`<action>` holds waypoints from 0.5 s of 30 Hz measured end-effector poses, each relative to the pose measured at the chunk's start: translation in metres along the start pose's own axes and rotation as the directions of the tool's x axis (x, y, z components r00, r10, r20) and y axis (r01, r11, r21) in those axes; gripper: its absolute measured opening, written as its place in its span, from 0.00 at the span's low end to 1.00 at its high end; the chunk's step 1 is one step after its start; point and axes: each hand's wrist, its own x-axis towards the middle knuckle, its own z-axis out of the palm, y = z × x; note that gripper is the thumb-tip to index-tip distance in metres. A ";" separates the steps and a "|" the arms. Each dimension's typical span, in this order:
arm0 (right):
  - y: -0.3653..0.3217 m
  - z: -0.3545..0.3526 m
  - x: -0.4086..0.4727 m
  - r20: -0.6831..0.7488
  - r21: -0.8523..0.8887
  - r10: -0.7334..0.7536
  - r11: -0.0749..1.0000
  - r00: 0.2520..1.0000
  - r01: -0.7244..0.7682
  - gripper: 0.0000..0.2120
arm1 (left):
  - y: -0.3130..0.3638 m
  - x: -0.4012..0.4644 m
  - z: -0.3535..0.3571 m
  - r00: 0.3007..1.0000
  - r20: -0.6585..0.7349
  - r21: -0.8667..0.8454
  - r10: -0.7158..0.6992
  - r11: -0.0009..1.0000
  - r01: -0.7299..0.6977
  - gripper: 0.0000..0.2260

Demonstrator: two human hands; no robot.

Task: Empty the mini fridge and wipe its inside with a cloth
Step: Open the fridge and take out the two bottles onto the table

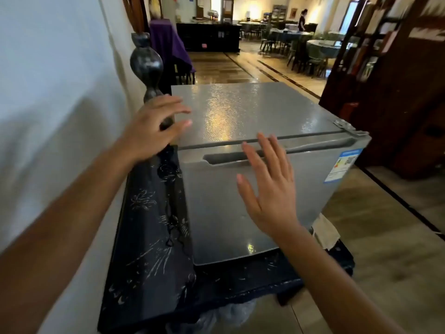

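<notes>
wall: i see a pale wall [60, 92] filling the left side, with nothing on it that matters to the job.
post: a dark turned wooden post [146, 61] stands just behind my left hand, between the wall and the fridge.
left hand: my left hand [154, 126] hovers at the fridge's top left corner, fingers spread and relaxed, gripping nothing; i cannot tell if the fingertips touch the lid surface.
cloth cover: a dark patterned fabric [154, 237] drapes over the stand that the fridge sits on, hanging down its left side.
mini fridge: the grey mini fridge [231, 112] sits in the middle on that covered stand, door [216, 213] facing me and fully closed, its recessed handle slot [224, 158] running along the door's top edge.
right hand: my right hand [269, 189] is flat in front of the door, fingers straight and loose, fingertips near the handle slot, holding nothing.
label: a blue and white sticker [343, 165] sits on the door's upper right corner.
rag: a pale cloth-like piece [325, 231] shows at the fridge's lower right; too hidden to say what it is.
progress: i judge the task is at its very start. the door is not yet opened, nothing is taken out, no wiping is done.
left to do: open the door, empty the inside, wipe it.
</notes>
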 end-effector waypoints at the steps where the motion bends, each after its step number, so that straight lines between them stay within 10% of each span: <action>1: -0.005 0.003 0.012 0.047 -0.053 -0.048 0.997 0.998 0.051 0.27 | 0.000 0.022 0.005 0.992 0.127 0.011 0.025 1.000 -0.026 0.18; 6: -0.008 0.015 0.025 0.264 -0.251 -0.062 0.959 0.963 0.131 0.28 | 0.008 0.073 0.043 0.818 0.569 0.142 -0.085 0.990 0.005 0.30; 15: -0.005 0.009 0.032 0.158 -0.175 -0.090 0.978 0.983 0.117 0.23 | -0.004 0.075 0.053 0.805 0.583 0.178 -0.110 0.984 0.005 0.30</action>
